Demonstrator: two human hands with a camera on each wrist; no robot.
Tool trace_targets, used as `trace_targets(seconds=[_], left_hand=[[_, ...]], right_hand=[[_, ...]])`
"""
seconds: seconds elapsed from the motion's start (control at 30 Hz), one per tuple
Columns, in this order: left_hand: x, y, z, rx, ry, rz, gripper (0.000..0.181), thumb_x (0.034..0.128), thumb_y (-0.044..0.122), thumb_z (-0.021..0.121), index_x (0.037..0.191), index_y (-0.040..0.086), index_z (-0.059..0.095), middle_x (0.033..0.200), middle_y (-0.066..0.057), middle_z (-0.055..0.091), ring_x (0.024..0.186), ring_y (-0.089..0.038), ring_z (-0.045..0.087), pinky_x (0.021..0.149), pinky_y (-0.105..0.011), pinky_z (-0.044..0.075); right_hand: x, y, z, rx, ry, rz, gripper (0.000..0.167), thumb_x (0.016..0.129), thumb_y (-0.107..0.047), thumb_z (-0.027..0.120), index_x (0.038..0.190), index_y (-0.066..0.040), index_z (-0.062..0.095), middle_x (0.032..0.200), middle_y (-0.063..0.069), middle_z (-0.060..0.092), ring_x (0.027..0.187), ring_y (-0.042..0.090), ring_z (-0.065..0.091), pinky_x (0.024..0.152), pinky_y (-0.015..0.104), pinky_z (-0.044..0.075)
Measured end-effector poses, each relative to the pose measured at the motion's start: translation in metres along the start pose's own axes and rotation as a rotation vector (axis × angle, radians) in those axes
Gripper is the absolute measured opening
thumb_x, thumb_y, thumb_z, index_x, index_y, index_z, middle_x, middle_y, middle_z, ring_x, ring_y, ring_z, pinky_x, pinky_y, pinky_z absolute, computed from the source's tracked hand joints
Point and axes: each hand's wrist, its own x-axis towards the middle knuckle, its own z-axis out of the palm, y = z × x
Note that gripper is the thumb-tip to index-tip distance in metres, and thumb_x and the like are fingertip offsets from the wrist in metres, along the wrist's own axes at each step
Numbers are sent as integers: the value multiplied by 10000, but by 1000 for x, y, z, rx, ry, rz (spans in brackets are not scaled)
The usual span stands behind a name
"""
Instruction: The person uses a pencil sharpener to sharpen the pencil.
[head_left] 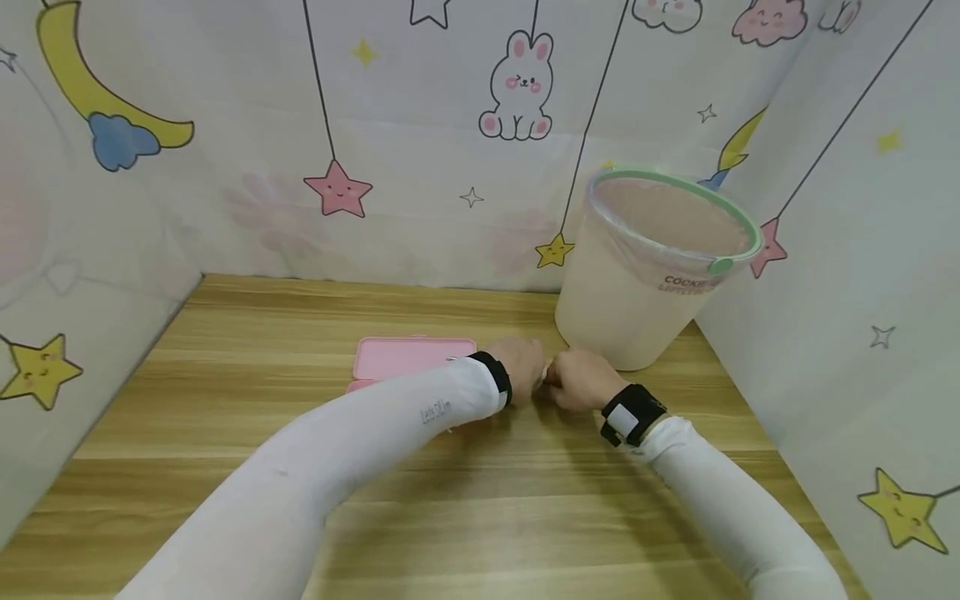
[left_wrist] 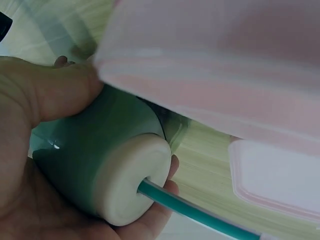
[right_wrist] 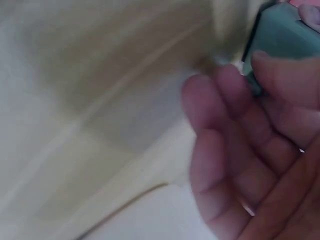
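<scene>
My left hand (head_left: 520, 367) grips a rounded green pencil sharpener (left_wrist: 105, 135) with a cream, round end face. A teal pencil (left_wrist: 200, 209) sticks out of the hole in that face. At the sharpener's other end my right hand (head_left: 588, 379) has its fingers curled and its thumb against the green body. What lies inside those fingers is hidden. Just left of the hands an open pink pencil case (head_left: 408, 358) lies on the table, partly covered by my left arm; its pink plastic fills the top of the left wrist view.
A tall cream bin (head_left: 622, 292) with a green rim and a clear liner stands right behind my right hand. Patterned curtains (head_left: 420, 108) bound the wooden table (head_left: 247, 333) at the back and sides.
</scene>
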Motion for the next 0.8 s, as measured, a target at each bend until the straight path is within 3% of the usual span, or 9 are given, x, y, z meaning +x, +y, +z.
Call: trace_targets(seconds=[0.13, 0.23, 0.3, 0.4, 0.47, 0.53, 0.63, 0.7, 0.8], left_hand=[[1, -2, -1, -42, -1, -10, 710, 865, 336, 953, 1404, 96, 557, 1327, -85, 661, 1118, -214, 667, 945, -332, 602], [-2, -11, -8, -154, -31, 3, 865, 799, 404, 1023, 1454, 132, 528, 1457, -112, 593, 1281, -259, 625, 1082, -383, 586], [-9, -22, -21, -233, -47, 30, 866, 819, 401, 1008, 1480, 118, 526, 1459, -116, 603, 1284, -267, 625, 1075, -395, 585], [-27, -47, -44, -272, -65, 55, 835, 920, 379, 902, 1578, 51, 507, 1535, -154, 639, 1380, -304, 648, 1151, -434, 568], [-37, -67, -52, -280, -63, 52, 792, 967, 335, 828, 1606, -3, 503, 1564, -191, 653, 1427, -343, 660, 1190, -474, 560], [-44, -86, -51, -253, -45, 46, 726, 992, 307, 777, 1590, -31, 543, 1575, -213, 661, 1443, -366, 665, 1215, -505, 548], [-53, -109, -39, -203, 4, 56, 572, 987, 276, 760, 1458, -40, 678, 1396, -201, 770, 1280, -354, 750, 1121, -502, 604], [-60, -115, -31, -177, 25, 75, 486, 989, 259, 763, 1377, -32, 736, 1264, -182, 814, 1160, -333, 784, 1046, -492, 634], [-65, -115, -18, -154, 40, 125, 408, 1004, 250, 760, 1309, -22, 767, 1171, -155, 829, 1086, -308, 794, 996, -472, 651]], right_hand=[[-3, -29, -33, -4, -64, 93, 338, 862, -461, 920, 852, -185, 727, 743, -47, 688, 655, 151, 618, 571, 371, 519], [-2, -36, -44, 9, -52, 91, 546, 848, -608, 913, 1072, -141, 741, 929, 13, 784, 775, 189, 700, 662, 405, 589], [1, -43, -51, -5, -42, 86, 656, 852, -621, 909, 1237, -118, 736, 1061, 35, 817, 861, 205, 740, 729, 433, 623], [5, -58, -61, -25, -41, 84, 844, 847, -611, 926, 1460, -84, 684, 1258, 79, 827, 1028, 265, 795, 854, 482, 656], [9, -74, -69, -42, -62, 105, 949, 852, -597, 935, 1570, -64, 619, 1395, 124, 792, 1137, 307, 798, 921, 500, 657], [12, -80, -69, -60, -74, 101, 988, 866, -613, 922, 1612, -61, 581, 1503, 149, 736, 1240, 324, 777, 978, 491, 647], [20, -87, -67, -74, -81, 81, 969, 882, -608, 913, 1615, -69, 580, 1562, 155, 691, 1291, 314, 754, 990, 470, 642], [25, -92, -65, -80, -84, 62, 936, 892, -599, 910, 1598, -73, 594, 1550, 142, 691, 1291, 301, 744, 983, 458, 642], [32, -97, -60, -95, -80, 29, 859, 906, -575, 908, 1546, -75, 629, 1467, 118, 724, 1205, 266, 745, 931, 429, 644]])
